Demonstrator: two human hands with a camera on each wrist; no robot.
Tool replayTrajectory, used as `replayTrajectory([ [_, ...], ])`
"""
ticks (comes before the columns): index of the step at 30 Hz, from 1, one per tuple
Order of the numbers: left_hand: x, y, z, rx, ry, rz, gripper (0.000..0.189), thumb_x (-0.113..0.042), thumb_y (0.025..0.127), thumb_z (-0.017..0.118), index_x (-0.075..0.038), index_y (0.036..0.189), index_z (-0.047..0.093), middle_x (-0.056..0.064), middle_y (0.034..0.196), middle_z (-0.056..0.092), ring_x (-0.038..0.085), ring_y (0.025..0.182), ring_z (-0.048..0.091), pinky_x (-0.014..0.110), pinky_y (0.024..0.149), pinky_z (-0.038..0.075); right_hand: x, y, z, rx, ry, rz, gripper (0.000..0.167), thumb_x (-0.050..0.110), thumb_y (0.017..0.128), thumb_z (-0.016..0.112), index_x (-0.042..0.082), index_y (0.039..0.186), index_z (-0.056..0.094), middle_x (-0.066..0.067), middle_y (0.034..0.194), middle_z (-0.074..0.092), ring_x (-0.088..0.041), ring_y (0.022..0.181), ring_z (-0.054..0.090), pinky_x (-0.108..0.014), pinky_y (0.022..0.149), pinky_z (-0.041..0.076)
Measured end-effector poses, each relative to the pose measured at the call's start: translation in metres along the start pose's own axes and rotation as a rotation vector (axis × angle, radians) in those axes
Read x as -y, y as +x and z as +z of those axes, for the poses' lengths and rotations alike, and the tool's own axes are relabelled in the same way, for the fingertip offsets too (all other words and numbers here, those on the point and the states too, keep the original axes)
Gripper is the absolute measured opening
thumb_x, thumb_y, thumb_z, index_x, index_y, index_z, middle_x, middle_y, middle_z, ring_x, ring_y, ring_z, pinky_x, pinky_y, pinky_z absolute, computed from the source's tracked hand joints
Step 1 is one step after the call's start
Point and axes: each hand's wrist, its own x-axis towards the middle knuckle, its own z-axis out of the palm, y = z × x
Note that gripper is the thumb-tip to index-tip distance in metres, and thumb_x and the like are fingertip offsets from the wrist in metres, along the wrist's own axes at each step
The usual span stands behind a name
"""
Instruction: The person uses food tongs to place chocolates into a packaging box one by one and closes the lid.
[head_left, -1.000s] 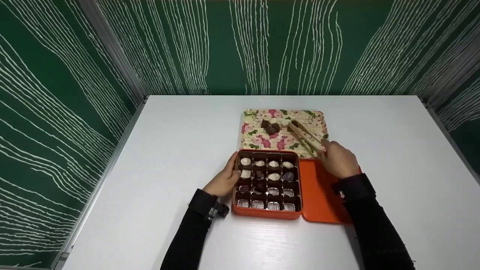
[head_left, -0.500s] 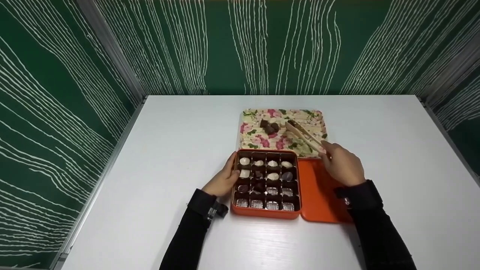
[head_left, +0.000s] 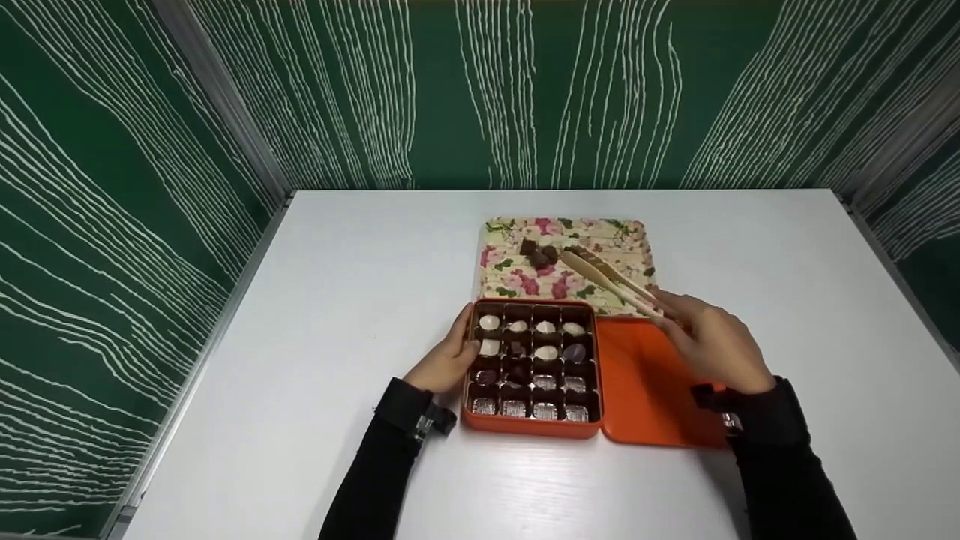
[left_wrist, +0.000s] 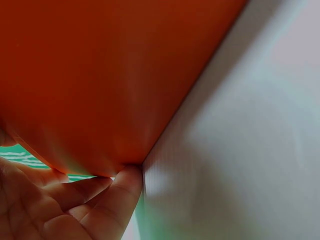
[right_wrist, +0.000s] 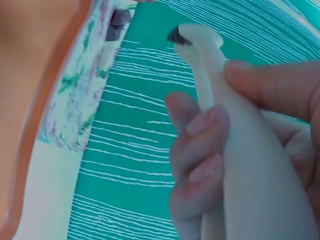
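Observation:
My left hand (head_left: 444,361) holds the left side of an orange box (head_left: 532,427), thumb at its rim; the left wrist view has fingertips against the orange wall. Dark compartments hold white and dark chocolates, and several in the front rows show only clear, shiny bottoms. Pale wooden tongs (head_left: 611,283) are gripped in my right hand (head_left: 712,337), fingers curled round both arms. In the right wrist view a dark chocolate (right_wrist: 179,35) sits between the tongs' tips. Those tips are over a floral tray (head_left: 517,285), just right of a cluster of dark chocolates (head_left: 540,255).
An orange lid (head_left: 652,405) lies flat against the box's right side, partly under my right arm. The floral tray touches the box's far side. Behind the white table (head_left: 337,300) stands a green wall (head_left: 450,135) with white lines.
My right hand has moved to the right and towards me, and the tongs now lie more slanted, tips slightly further left. White pieces seen earlier at the tray's middle no longer show. Left hand stays.

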Motion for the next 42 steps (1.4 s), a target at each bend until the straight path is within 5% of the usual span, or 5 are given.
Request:
replayTrajectory([
  [7,-0.002,-0.002,-0.001,0.004,-0.006,-0.004,0.070,-0.015,0.109,0.039,-0.004,0.164,-0.003,0.028,0.167,0.011,0.045,0.150,0.023,0.051,0.125,0.018,-0.008,-0.011,-0.009,0.142,0.061,-0.115,0.042,0.005,0.098,0.069,0.006,0.140,0.064,-0.003,0.104,0.071,-0.006,0.063,0.043,-0.025,0.055,0.034],
  [17,-0.001,-0.001,0.000,0.009,-0.010,0.036,0.069,-0.014,0.108,0.039,0.002,0.163,-0.001,0.032,0.166,0.010,0.046,0.151,0.021,0.051,0.125,0.018,-0.005,-0.023,-0.019,0.388,0.129,-0.298,0.034,0.010,0.100,0.068,0.003,0.133,0.068,-0.011,0.122,0.072,-0.006,0.093,0.065,-0.024,0.077,0.055],
  [30,-0.001,-0.001,-0.002,0.007,-0.006,0.019,0.070,-0.013,0.109,0.039,0.001,0.163,-0.002,0.031,0.166,0.011,0.045,0.151,0.022,0.050,0.125,0.018,0.001,-0.031,-0.029,0.505,0.101,-0.212,0.036,0.015,0.099,0.070,0.003,0.132,0.068,-0.013,0.118,0.071,-0.002,0.082,0.056,-0.023,0.068,0.051],
  [42,-0.002,-0.001,-0.001,0.001,-0.016,0.002,0.070,-0.014,0.109,0.039,-0.002,0.164,-0.002,0.030,0.166,0.013,0.046,0.150,0.025,0.050,0.125,0.019,0.001,-0.029,-0.025,0.487,0.111,-0.219,0.039,0.018,0.101,0.068,0.002,0.137,0.065,-0.014,0.125,0.070,-0.004,0.089,0.060,-0.026,0.075,0.054],
])
